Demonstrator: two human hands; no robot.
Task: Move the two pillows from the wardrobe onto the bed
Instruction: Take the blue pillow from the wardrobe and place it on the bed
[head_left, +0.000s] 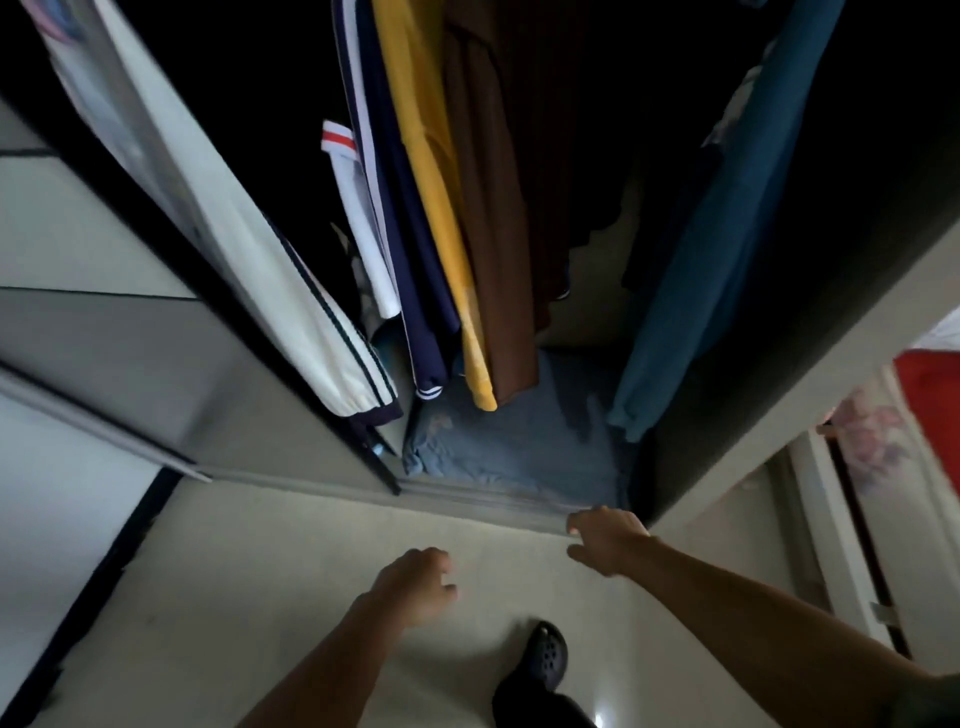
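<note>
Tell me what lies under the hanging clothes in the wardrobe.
A blue pillow lies on the wardrobe floor. The clothes cover its back part; a second pillow isn't visible.

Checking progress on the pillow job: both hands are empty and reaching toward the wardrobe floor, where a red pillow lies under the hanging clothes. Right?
Not quite: the head view shows the pillow is blue, not red. Otherwise yes: left hand and right hand are empty, reaching toward it under the hanging clothes.

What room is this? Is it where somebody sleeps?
Probably a bedroom, yes. An open wardrobe holds hanging clothes, like a yellow garment and a teal one, with a blue-grey pillow at the bottom. On the right there seems to be the edge of a bed with flowery fabric.
</note>
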